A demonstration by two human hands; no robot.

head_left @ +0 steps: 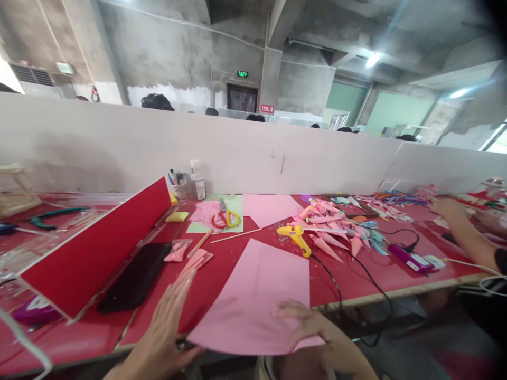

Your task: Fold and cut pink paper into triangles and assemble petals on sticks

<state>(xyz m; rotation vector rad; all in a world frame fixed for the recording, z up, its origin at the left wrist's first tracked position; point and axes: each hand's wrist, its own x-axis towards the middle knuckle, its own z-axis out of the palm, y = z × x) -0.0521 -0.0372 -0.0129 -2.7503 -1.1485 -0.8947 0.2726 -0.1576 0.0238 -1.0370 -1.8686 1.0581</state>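
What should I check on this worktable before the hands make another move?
1. Right hand on the pink sheet: ok, its fingers lie on the sheet's near right part.
2. Left hand holding the sheet: cannot tell; its thumb is by the near left corner, but contact is unclear.
3. Sheet wholly on the red table: not ok, its near edge hangs past the table's front.
4. Yellow glue gun switched off: cannot tell.
5. Yellow-handled scissors in sight: ok, beyond the pink sheet, over the green sheet.
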